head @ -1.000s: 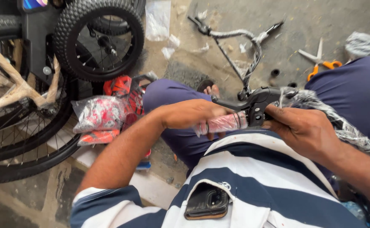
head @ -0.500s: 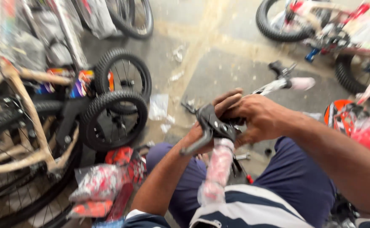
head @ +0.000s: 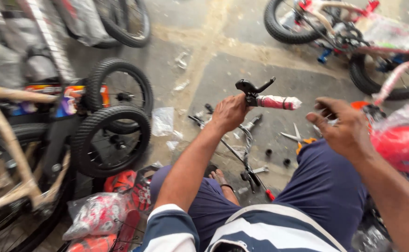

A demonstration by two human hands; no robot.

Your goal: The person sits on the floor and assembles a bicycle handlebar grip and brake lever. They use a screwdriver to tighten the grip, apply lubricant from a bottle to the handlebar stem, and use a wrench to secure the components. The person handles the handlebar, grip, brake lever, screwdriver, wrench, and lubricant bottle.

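One hand is doing all the holding: the left hand point(head: 230, 112) is clamping the handlebar with its black brake lever point(head: 255, 87) and pink wrapped grip point(head: 279, 102) up over the concrete floor point(head: 242, 60), while the right hand point(head: 342, 128) is hovering open beside it. A slip could be dropping it onto the scissors point(head: 298, 138) below.

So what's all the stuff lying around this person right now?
Handlebar: one, black brake lever with a pink plastic-wrapped grip, held up at centre.
Small black wheels: two, stacked at left.
Beige bike frame: one, far left.
Red-and-white bike: one, top right.
Scissors: one pair, orange-handled, on the floor.
Chrome handlebar part: one, on the floor by the knees.
Wrapped red parts: several, bottom left.
Concrete floor: grey, with plastic scraps.
Left hand: grips the handlebar.
Right hand: open, off the grip.
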